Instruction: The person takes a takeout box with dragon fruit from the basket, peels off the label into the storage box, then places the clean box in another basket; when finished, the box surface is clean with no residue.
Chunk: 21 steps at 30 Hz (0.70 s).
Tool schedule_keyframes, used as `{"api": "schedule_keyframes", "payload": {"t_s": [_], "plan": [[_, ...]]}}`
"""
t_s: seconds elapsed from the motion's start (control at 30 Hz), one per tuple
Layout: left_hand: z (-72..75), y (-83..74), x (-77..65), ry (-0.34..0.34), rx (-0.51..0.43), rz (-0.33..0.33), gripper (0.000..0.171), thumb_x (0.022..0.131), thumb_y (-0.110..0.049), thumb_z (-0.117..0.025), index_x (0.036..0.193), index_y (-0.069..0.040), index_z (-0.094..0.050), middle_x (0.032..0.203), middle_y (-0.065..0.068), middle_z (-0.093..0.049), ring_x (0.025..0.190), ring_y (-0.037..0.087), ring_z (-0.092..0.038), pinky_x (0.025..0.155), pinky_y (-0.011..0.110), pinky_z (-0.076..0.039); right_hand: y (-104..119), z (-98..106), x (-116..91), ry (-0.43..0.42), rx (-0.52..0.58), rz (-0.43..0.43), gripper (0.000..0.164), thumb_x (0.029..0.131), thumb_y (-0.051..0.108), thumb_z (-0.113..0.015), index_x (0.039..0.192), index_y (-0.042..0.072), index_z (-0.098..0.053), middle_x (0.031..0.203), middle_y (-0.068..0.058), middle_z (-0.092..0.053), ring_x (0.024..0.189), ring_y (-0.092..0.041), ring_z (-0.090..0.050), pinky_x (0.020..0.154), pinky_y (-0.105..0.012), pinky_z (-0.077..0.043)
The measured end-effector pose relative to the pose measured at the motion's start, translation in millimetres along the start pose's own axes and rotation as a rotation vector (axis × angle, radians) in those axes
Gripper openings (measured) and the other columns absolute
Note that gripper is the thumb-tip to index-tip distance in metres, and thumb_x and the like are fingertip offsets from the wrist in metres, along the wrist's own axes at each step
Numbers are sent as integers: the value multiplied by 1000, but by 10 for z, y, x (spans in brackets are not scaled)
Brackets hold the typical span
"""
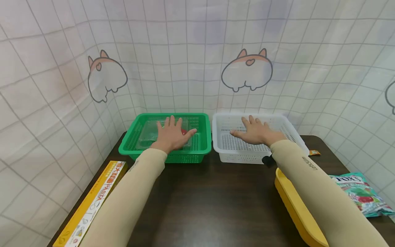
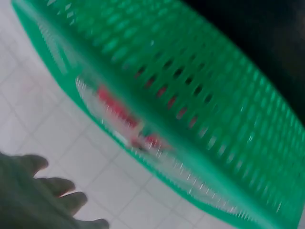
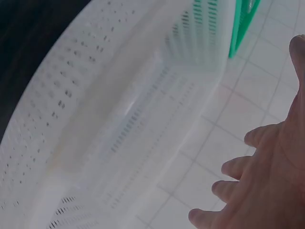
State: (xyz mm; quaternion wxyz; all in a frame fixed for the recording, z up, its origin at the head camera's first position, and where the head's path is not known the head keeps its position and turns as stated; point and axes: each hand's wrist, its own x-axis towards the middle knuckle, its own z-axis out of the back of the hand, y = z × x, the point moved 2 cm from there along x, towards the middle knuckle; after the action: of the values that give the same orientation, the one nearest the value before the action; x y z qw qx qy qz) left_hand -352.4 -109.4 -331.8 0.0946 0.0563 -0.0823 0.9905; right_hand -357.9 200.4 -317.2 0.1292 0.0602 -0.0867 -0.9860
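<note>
My left hand (image 1: 173, 134) is spread over the green basket (image 1: 203, 147), its fingers straight and holding nothing. Inside that basket lies a clear plastic container (image 1: 147, 132) with something red in it, partly hidden by the hand. The left wrist view shows the green basket's slotted side (image 2: 214, 90) with the fingers (image 2: 71, 202) off to one side. Over the white basket (image 1: 228, 156), my right hand (image 1: 254, 132) is also spread and holds nothing. In the right wrist view its fingers (image 3: 236, 167) stand apart from the white basket's wall (image 3: 71, 90).
A yellow pasta box (image 1: 89, 206) lies along the table's left edge. On the right are a yellow bin (image 1: 296, 206), partly under my sleeve, a Fox's candy bag (image 1: 361, 193) and a small orange packet (image 1: 314, 152). A tile-patterned curtain (image 1: 191, 68) hangs behind the dark table (image 1: 200, 206).
</note>
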Motion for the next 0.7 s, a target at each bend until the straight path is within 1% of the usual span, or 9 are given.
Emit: {"api": "schedule_keyframes", "payload": {"t_s": [0.07,0.13,0.23,0.3,0.43,0.53,0.7], "plan": [[-74,-6,-43,-25,-6,-23,91,92,-74,-28,155,-9,-24,160,21,-16,148,39,-13,114,65,-6,23,-55,-15,-2,2,8,101,91,76,-31,156,2,-10,159,-29,-5,144,-52,-5,111,-70,-4],[-163,-12,-102,-54,-30,-47,89,93,-73,-29,155,-9,-26,160,19,-19,147,37,-15,115,64,-7,51,-124,-30,-12,-4,21,99,91,74,-33,156,1,-12,159,-29,-8,144,-52,-8,111,-69,-7],[-292,-10,-210,-110,-94,-70,83,94,-69,-33,152,-9,-32,158,17,-24,146,34,-19,115,62,-9,124,-229,-66,-39,5,52,95,93,68,-38,155,-1,-17,158,-29,-13,143,-51,-15,111,-68,-13],[-368,11,-286,-150,-135,-71,79,95,-66,-37,150,-9,-36,156,16,-29,145,34,-23,116,61,-10,178,-304,-86,-58,8,75,92,94,65,-42,154,-1,-20,157,-29,-16,143,-49,-19,112,-65,-18],[-488,107,-425,-219,-199,-46,73,95,-59,-44,147,-8,-40,151,15,-37,141,33,-29,116,59,-11,320,-446,-139,-82,16,131,87,94,58,-52,154,1,-24,157,-27,-20,143,-45,-23,112,-61,-23],[-542,216,-510,-263,-222,-20,70,96,-57,-46,146,-7,-41,150,16,-38,139,34,-31,116,60,-12,436,-540,-185,-108,20,181,84,93,52,-58,152,0,-28,156,-27,-24,142,-45,-26,112,-60,-26],[-587,444,-623,-350,-243,29,65,98,-52,-47,143,-5,-44,149,17,-39,138,36,-32,115,63,-11,600,-659,-233,-170,52,254,77,93,45,-62,151,3,-34,155,-24,-29,141,-42,-30,112,-60,-25]]}}
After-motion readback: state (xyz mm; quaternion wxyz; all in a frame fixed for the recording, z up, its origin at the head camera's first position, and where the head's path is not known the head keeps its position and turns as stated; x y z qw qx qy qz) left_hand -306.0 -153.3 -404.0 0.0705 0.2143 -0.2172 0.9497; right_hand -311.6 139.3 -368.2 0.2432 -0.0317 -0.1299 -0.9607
